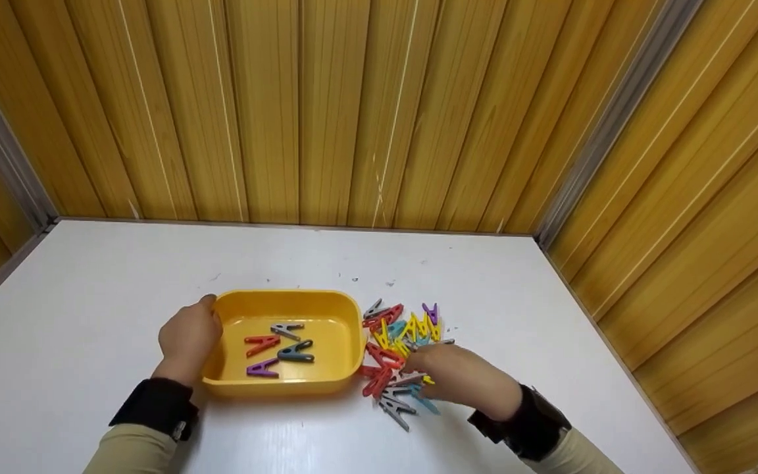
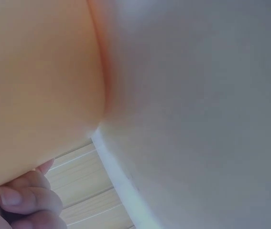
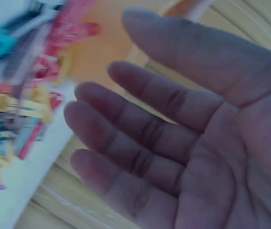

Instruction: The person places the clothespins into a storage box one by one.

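Observation:
My left hand (image 1: 187, 336) grips the left rim of a yellow plastic tub (image 1: 280, 390). In the left wrist view its curled fingers (image 2: 32, 199) hold the edge beside the tub's wall (image 2: 39, 81). Several plastic clothespins lie spread on the tub's floor, among them a purple one (image 1: 262, 368) and a dark one (image 1: 296, 352). A loose heap of clothespins (image 1: 382, 355) in red, yellow, grey, blue and purple lies against the tub's right side. Over the heap's right part is my right hand (image 1: 468, 376), its palm bare and fingers (image 3: 125, 112) loosely extended in the right wrist view.
Everything stands on a white table (image 1: 155, 257) with small dark marks near its middle. Wood-patterned panels (image 1: 333, 112) rise behind it, and another panelled wall (image 1: 695, 217) runs along the right edge.

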{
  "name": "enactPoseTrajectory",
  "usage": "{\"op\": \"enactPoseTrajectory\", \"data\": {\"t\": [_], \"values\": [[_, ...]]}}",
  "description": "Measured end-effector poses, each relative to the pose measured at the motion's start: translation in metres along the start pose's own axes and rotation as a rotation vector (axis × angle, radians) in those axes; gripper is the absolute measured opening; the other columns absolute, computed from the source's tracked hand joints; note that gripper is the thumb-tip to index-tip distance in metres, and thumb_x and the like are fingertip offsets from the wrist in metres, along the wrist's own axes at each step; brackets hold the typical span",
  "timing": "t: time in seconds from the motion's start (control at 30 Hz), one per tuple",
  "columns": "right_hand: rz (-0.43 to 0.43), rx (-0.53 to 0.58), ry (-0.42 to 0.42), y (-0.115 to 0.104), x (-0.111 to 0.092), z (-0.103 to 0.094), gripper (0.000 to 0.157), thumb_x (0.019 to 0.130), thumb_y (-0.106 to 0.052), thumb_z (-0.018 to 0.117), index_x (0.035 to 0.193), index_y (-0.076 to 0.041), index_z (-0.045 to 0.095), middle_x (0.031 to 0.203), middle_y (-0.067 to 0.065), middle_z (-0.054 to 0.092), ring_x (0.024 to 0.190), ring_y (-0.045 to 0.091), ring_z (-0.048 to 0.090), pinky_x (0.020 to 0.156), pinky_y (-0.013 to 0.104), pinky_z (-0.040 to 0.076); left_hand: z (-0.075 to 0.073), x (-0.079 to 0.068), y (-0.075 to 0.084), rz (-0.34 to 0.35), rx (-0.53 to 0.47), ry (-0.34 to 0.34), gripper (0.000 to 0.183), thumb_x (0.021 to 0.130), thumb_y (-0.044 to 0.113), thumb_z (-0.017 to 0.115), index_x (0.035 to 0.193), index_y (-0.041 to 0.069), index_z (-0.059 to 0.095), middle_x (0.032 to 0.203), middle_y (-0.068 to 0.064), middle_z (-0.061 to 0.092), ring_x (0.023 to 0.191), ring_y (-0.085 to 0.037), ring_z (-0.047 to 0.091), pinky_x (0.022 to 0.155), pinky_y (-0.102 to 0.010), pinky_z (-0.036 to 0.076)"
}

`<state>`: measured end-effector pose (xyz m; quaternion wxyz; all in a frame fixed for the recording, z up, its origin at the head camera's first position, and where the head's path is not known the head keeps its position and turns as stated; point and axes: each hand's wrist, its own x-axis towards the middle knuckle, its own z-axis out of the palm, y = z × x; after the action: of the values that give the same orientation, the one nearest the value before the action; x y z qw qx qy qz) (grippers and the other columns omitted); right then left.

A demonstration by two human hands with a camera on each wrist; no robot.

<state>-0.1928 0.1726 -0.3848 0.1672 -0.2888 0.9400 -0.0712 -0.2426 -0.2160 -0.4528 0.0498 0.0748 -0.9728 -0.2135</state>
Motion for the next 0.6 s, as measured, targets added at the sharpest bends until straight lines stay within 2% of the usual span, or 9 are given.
{"op": "enactPoseTrajectory", "data": {"t": [0.13, 0.27, 0.47, 0.6], "values": [[0.068, -0.009, 0.025, 0.010, 0.003, 0.022, 0.029, 0.082, -0.006, 0.083, 0.111, -0.010, 0.077, 0.102, 0.003, 0.077, 0.093, 0.019, 0.070, 0.087, 0.039, 0.059, -0.001, -0.001, 0.001, -0.003, -0.005, -0.002, 0.042, 0.099, 0.009, 0.044, 0.137, -0.004, 0.056, 0.100, -0.033, 0.071, 0.085, -0.047, 0.070, 0.066, -0.055, 0.057], [0.072, -0.031, 0.071, 0.016, 0.004, 0.039, 0.021, 0.081, -0.002, 0.081, 0.101, -0.007, 0.076, 0.091, 0.004, 0.075, 0.082, 0.019, 0.067, 0.077, 0.036, 0.057, -0.001, -0.001, 0.002, -0.004, -0.002, -0.004, 0.042, 0.099, 0.009, 0.044, 0.137, -0.004, 0.056, 0.101, -0.034, 0.071, 0.086, -0.047, 0.070, 0.066, -0.055, 0.057], [0.103, -0.017, 0.121, 0.019, 0.004, 0.049, 0.021, 0.080, 0.001, 0.079, 0.100, -0.006, 0.076, 0.091, 0.005, 0.074, 0.083, 0.021, 0.068, 0.078, 0.038, 0.057, 0.000, 0.000, 0.002, -0.012, 0.004, -0.015, 0.043, 0.099, 0.009, 0.045, 0.138, -0.004, 0.055, 0.107, -0.033, 0.071, 0.091, -0.048, 0.070, 0.070, -0.056, 0.057], [0.092, -0.019, 0.138, 0.019, 0.004, 0.053, 0.024, 0.080, 0.002, 0.077, 0.103, -0.005, 0.075, 0.094, 0.008, 0.074, 0.086, 0.024, 0.069, 0.079, 0.039, 0.058, 0.000, 0.000, 0.001, -0.017, 0.003, -0.019, 0.043, 0.099, 0.010, 0.045, 0.139, -0.003, 0.055, 0.109, -0.034, 0.071, 0.094, -0.050, 0.070, 0.072, -0.058, 0.057]]}}
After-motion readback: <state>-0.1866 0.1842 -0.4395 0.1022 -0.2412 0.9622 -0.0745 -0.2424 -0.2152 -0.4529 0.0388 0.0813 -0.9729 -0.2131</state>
